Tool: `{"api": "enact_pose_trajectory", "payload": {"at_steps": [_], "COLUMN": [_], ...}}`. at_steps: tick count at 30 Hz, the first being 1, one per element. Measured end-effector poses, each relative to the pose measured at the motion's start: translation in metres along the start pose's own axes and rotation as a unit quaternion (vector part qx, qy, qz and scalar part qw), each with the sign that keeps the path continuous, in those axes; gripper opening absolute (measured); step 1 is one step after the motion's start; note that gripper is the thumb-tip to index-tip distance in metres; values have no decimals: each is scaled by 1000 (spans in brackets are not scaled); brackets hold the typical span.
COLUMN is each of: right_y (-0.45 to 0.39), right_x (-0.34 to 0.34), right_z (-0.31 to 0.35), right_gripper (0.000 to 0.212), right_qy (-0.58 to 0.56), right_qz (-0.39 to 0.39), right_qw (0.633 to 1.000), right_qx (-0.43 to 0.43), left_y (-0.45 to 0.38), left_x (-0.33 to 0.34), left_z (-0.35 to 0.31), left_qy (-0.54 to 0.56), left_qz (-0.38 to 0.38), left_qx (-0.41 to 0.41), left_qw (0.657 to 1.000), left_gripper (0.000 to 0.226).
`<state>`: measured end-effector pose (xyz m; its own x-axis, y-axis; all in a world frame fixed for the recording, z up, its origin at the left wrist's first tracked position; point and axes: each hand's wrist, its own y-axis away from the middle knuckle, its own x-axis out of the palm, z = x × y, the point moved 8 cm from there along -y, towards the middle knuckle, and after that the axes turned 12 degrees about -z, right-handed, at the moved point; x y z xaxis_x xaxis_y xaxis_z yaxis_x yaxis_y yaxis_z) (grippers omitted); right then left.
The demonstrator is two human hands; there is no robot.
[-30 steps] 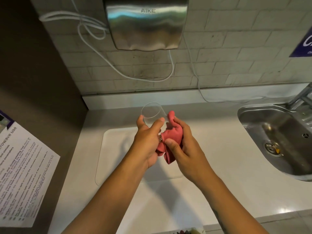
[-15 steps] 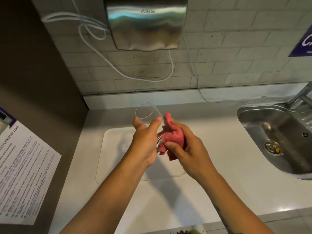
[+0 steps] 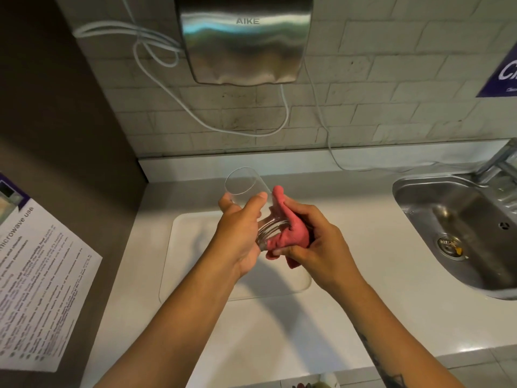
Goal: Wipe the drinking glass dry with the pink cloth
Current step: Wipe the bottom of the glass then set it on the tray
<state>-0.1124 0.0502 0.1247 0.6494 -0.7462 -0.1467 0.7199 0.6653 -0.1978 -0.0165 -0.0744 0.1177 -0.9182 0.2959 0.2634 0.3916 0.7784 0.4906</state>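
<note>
A clear drinking glass (image 3: 242, 184) is held tilted above the counter, its open mouth pointing up and away to the left. My left hand (image 3: 241, 233) wraps around its middle. My right hand (image 3: 319, 247) presses the bunched pink cloth (image 3: 291, 232) against the ribbed base of the glass, on its right side. Part of the glass is hidden behind my left fingers and the cloth.
A white tray (image 3: 181, 264) lies on the white counter (image 3: 363, 289) under my hands. A steel sink (image 3: 458, 228) with a tap is at the right. A steel hand dryer (image 3: 243, 37) and loose cables hang on the tiled wall. A printed notice (image 3: 36, 289) is on the left panel.
The glass has tilted and shifted a little to the left in my left hand. The cloth has slid from the glass's side down to its base.
</note>
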Motion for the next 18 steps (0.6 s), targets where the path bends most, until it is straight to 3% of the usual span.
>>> {"api": "enact_pose_trajectory", "payload": {"at_steps": [4, 7, 10, 12, 13, 15, 18], "right_y": [5, 8, 6, 3, 1, -1, 1], "right_x": [10, 14, 15, 12, 10, 5, 2], "right_z": [8, 10, 17, 20, 20, 18, 13], "right_gripper": [110, 110, 95, 75, 63, 49, 50], "right_qy": [75, 58, 40, 41, 38, 26, -4], "right_qz": [-16, -47, -78, -95, -98, -101, -93], "right_qw": [995, 993, 991, 990, 991, 992, 993], "right_qx": [-65, -89, -99, -91, -83, -72, -69], "left_y": [4, 8, 8, 7, 8, 2, -1], "left_x": [3, 4, 4, 2, 1, -2, -5], "left_z": [3, -3, -4, -3, -3, -2, -1], "left_qy": [21, 23, 15, 18, 27, 36, 30], "left_qz": [14, 30, 39, 38, 39, 32, 32], "left_qx": [2, 13, 11, -3, -11, -20, -21], "left_qw": [1000, 999, 999, 999, 999, 999, 999], "left_gripper": [76, 70, 35, 30, 32, 61, 66]}}
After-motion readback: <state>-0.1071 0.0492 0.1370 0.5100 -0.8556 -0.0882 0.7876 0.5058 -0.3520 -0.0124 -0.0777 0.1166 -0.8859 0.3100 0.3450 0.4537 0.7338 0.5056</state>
